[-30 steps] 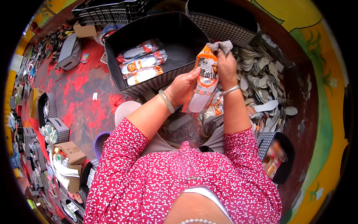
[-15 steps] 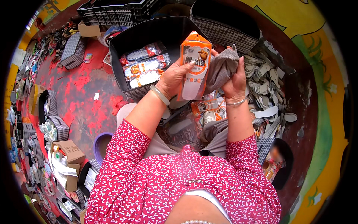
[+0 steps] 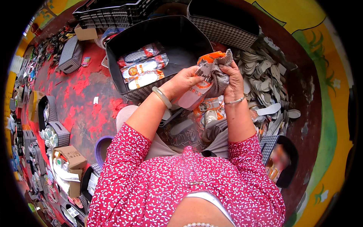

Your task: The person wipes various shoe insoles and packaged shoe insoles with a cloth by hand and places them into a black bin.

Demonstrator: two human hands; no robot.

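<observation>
An orange-topped clear plastic packet with pale insoles inside (image 3: pixel 193 94) is gripped along its left edge by my left hand (image 3: pixel 185 81). My right hand (image 3: pixel 233 80) is closed on a crumpled grey cloth (image 3: pixel 217 86), which lies against the packet's face and covers part of its printed front. Just beyond my left forearm, a large black-lined box (image 3: pixel 177 49) holds several similar insole packets (image 3: pixel 145 66). Below my hands, between my knees, lie more orange packets (image 3: pixel 211 106) and a clear plastic bag (image 3: pixel 180 130).
Loose insoles (image 3: pixel 261 75) are heaped to the right by the wall. Another black-lined box (image 3: pixel 227 26) and a black crate (image 3: pixel 113 15) stand at the back. A purple-rimmed tub (image 3: pixel 99 149) sits to my left, near a cardboard box (image 3: pixel 72 159). Checked boxes and goods line the far left.
The packet has come down and tilted, its top leaning right. My right hand has brought the grey cloth across onto the packet's front.
</observation>
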